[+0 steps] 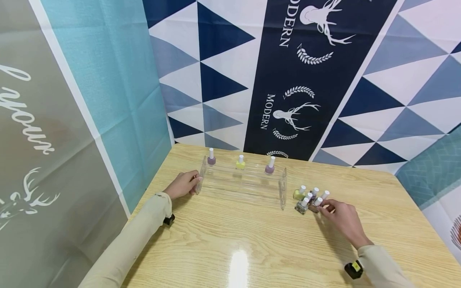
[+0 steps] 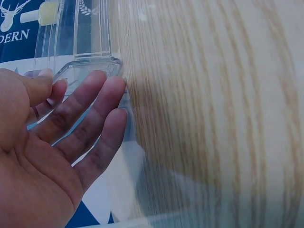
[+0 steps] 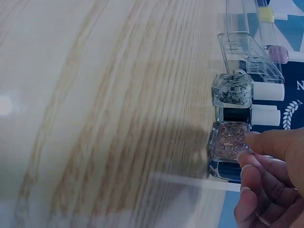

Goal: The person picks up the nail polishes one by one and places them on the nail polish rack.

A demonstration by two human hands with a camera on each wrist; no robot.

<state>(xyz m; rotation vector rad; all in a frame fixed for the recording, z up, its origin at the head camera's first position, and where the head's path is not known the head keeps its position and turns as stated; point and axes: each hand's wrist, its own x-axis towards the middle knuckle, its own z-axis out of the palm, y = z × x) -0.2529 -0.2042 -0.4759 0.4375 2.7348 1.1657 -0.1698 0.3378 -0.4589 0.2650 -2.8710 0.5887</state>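
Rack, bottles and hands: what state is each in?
Clear rack: on the table, partly filled
Left purple bottle: capped, racked
Right purple bottle: capped, racked
Racked yellow bottle: capped, upright
Loose yellow bottle: capped, on the table
Speckled bottle: capped, on the table
Two dark bottles: capped, among the loose group
Glittery bottle: capped, pinched
Left hand: touching the rack's left end
Right hand: pinching the glittery bottle

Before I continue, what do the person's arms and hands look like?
No glove or ring shows on the left hand or right hand. The left sleeve and right sleeve are cream and reach the wrists. The left wrist device is black; the right wrist device is black with a yellow patch.
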